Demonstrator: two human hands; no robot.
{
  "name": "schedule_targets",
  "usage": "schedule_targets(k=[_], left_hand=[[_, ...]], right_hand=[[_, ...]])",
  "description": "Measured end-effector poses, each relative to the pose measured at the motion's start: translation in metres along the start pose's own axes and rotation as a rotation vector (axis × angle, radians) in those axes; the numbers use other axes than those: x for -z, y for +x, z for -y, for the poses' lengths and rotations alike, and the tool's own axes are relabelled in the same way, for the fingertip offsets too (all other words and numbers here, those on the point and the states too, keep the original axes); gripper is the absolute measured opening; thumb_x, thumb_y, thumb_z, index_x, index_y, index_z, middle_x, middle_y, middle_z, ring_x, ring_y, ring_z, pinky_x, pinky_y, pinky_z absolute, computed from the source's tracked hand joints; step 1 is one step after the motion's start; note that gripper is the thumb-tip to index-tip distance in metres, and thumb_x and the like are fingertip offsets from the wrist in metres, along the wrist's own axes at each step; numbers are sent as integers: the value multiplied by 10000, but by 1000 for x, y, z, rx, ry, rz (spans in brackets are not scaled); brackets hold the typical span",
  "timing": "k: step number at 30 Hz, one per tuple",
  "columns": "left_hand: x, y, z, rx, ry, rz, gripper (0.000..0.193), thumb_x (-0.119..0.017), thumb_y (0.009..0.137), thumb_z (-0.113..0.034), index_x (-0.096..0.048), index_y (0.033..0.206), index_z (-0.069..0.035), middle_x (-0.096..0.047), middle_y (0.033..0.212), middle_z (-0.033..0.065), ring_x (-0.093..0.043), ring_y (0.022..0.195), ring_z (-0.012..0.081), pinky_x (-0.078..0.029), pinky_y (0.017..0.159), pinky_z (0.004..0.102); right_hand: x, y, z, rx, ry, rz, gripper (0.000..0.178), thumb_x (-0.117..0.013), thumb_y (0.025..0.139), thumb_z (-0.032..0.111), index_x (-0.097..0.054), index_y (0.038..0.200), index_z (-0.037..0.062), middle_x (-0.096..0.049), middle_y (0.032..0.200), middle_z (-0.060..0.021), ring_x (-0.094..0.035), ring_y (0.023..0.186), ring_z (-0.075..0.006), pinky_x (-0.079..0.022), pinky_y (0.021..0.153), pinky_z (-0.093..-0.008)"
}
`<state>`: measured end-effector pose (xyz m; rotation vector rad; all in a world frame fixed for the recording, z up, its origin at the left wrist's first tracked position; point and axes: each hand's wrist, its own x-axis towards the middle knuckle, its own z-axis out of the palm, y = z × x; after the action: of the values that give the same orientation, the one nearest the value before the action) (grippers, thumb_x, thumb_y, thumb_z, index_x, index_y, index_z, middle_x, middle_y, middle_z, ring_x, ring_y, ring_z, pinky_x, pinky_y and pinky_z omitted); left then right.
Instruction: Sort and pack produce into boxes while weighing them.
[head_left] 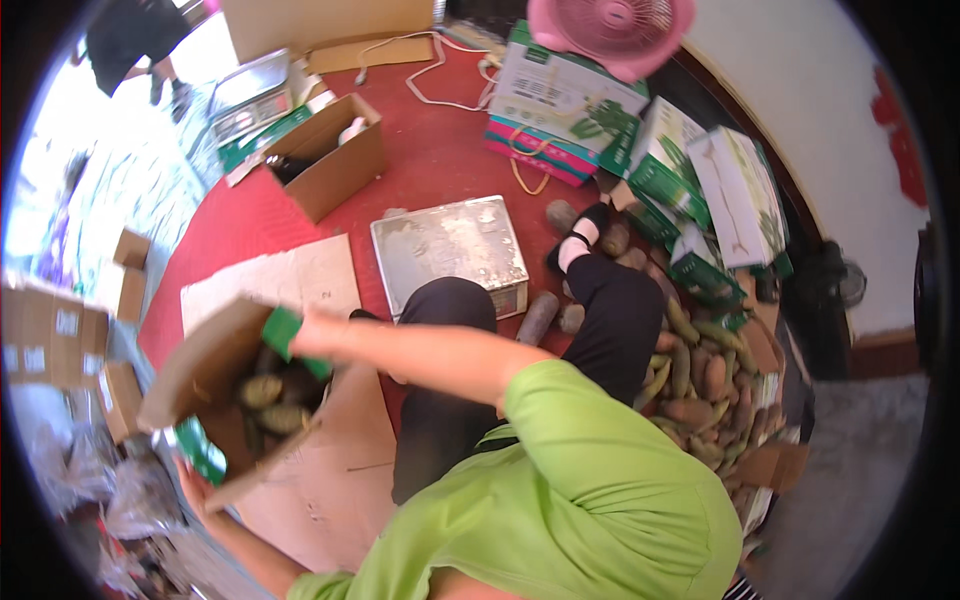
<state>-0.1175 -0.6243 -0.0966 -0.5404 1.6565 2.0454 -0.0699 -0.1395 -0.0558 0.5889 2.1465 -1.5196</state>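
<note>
In front of me to the left, I hold a tilted cardboard box (195,365) with green outer flaps between both hands. Several brownish-green, elongated root-like vegetables (275,400) lie inside it; their exact kind is not clear. My right hand (315,335) reaches across and grips the far right side at a green flap. Lower down, my left hand (195,487) holds the near left edge beside another green flap. The fingers of both hands are partly hidden by the box. Beneath it lies a flat cardboard sheet (335,490).
A metal-topped scale (450,245) stands ahead on the red floor covering. At my right is a heap of long vegetables (700,380), with green-and-white cartons (735,195) beyond. Back left stands an open brown box (345,165); a pink basket (615,25) tops a carton.
</note>
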Motion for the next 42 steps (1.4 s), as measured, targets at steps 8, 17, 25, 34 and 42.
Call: schedule_targets(k=[8,17,25,34,42], left_hand=[[105,-41,30,125,107,-150,606,-532,891,-515,-544,1207,1,-623,1083,96,-577,1005,213,-428,908,333],[48,-87,47,-40,400,-222,538,-505,919,-444,-550,1207,7,-624,1090,106,-580,1009,216,-431,908,326],[-79,-110,22,-253,713,-191,480,-480,944,-381,-555,1207,13,-625,1096,114,-582,1012,218,-434,907,319],[-261,-134,-12,-657,907,-169,352,-524,929,-232,-593,1141,41,-645,1051,151,-612,962,229,-475,872,319],[-502,-116,31,-998,902,470,188,-531,873,-10,-626,1028,36,-655,961,129,-612,904,221,-454,832,311]], right_hand=[[-159,-11,-88,-350,-25,476,403,-751,680,171,-636,1004,-38,-654,899,-182,-645,731,-277,-539,638,-405],[-153,28,-89,100,-266,545,391,-707,709,163,-629,1050,-10,-654,843,-171,-634,675,-273,-516,547,-416],[27,-35,-11,469,448,278,362,-626,764,140,-593,1089,-18,-647,804,-86,-593,625,-144,-477,477,-291],[297,-178,-141,495,614,-739,296,-649,803,183,-630,1053,26,-670,875,-78,-638,719,-147,-517,586,-294],[428,-334,-362,257,577,-1974,350,-642,839,160,-531,1144,31,-592,970,-75,-564,839,-161,-473,666,-293]])
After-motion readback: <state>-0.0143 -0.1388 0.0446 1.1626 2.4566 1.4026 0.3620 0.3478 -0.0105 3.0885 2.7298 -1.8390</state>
